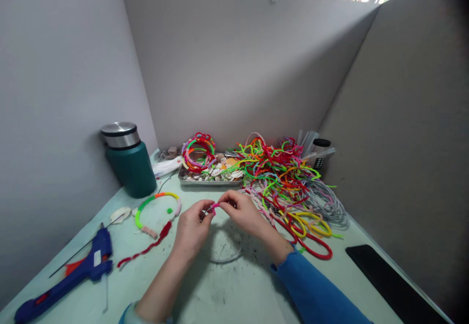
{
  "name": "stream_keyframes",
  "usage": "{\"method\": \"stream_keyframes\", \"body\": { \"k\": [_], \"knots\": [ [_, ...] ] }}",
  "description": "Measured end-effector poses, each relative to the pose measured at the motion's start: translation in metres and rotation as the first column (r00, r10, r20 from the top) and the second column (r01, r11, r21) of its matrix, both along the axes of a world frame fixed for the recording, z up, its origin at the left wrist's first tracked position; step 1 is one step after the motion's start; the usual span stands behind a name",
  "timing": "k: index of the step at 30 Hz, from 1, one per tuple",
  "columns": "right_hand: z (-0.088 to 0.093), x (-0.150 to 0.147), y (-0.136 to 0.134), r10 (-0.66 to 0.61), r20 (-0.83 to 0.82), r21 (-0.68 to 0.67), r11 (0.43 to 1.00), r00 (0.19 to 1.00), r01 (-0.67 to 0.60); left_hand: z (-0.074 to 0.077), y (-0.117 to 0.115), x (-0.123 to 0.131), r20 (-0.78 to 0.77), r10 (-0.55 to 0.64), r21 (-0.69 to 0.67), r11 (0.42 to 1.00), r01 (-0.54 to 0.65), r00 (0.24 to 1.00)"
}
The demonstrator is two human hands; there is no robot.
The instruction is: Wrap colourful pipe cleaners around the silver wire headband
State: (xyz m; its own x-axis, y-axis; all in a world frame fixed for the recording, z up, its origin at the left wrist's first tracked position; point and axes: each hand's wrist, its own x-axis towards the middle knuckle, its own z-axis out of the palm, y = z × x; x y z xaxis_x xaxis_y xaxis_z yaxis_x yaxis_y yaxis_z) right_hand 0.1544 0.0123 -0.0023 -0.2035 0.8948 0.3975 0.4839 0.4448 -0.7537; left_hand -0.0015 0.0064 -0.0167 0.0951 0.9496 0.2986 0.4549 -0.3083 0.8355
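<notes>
Above the middle of the table, my two hands meet at a short pink pipe cleaner (215, 206) on a thin grey ring (226, 260). My left hand (193, 226) is closed, thumb and fingers pinching the ring beside the pink part. My right hand (245, 212) pinches the pink pipe cleaner between thumb and fingertips. The ring's lower curve hangs below my hands; its sides are partly hidden by them. To the left lies a ring wrapped in several colours (161, 195), with a loose red pipe cleaner (146, 249) trailing from it.
A blue glue gun (86, 265) lies at left, below a teal bottle (131, 167). Behind my hands stands a metal tray (210, 183) of small pieces with wrapped rings (199, 153). A pipe cleaner heap (274, 167), grey coils (326, 204) and a black flat object (392, 282) fill the right.
</notes>
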Motion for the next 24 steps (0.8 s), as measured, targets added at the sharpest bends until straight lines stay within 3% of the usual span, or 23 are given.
{"method": "stream_keyframes", "body": {
  "k": [3,5,12,19,22,24],
  "knots": [
    [0.0007,-0.0002,-0.0006,0.002,0.002,-0.001,1.0,1.0,-0.002,-0.0011,-0.0023,-0.0004,-0.168,0.032,0.191,0.982,0.001,0.985],
    [0.0006,-0.0001,-0.0004,0.0,-0.001,0.001,1.0,1.0,0.0,-0.001,-0.0033,-0.0002,-0.208,0.045,0.247,0.969,0.008,0.977],
    [-0.0004,0.0005,0.0008,-0.012,-0.017,-0.002,1.0,1.0,0.012,0.0026,-0.005,0.0014,-0.201,0.044,0.248,0.969,0.007,0.979],
    [-0.0002,0.0002,0.0011,-0.019,-0.004,0.004,1.0,1.0,0.019,0.0041,-0.0035,0.0002,-0.002,-0.003,0.061,0.998,0.003,1.0],
    [0.0007,-0.0001,-0.0001,-0.011,0.008,0.005,1.0,1.0,0.011,0.0037,-0.0013,-0.0009,0.152,0.008,-0.132,0.991,0.012,0.988],
    [0.0021,-0.0004,-0.0017,0.009,0.013,0.003,1.0,1.0,-0.009,0.0038,-0.0003,-0.0017,0.31,0.025,-0.287,0.956,0.068,0.95]
  ]
}}
